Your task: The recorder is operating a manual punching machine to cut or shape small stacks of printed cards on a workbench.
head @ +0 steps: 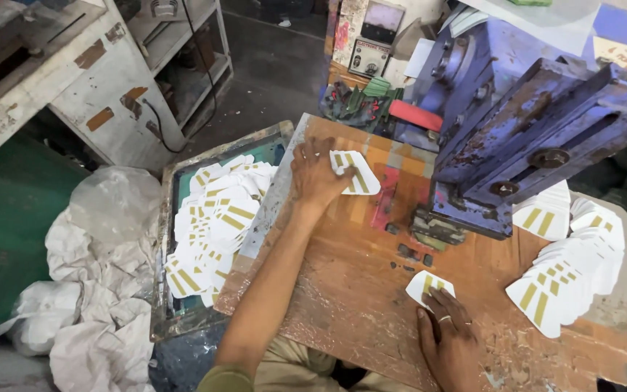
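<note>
Fingers of the left hand (315,176) curl over a white piece with yellow stripes (355,172), pressing it on the wooden desk (357,290) just beside the blue press machine (517,131). The right hand (450,335) lies flat, fingertips spread on a second striped piece (427,285) near the desk's front. Finished pieces fan out in a stack (571,272) at right; more fill a tray (215,232) at left.
</note>
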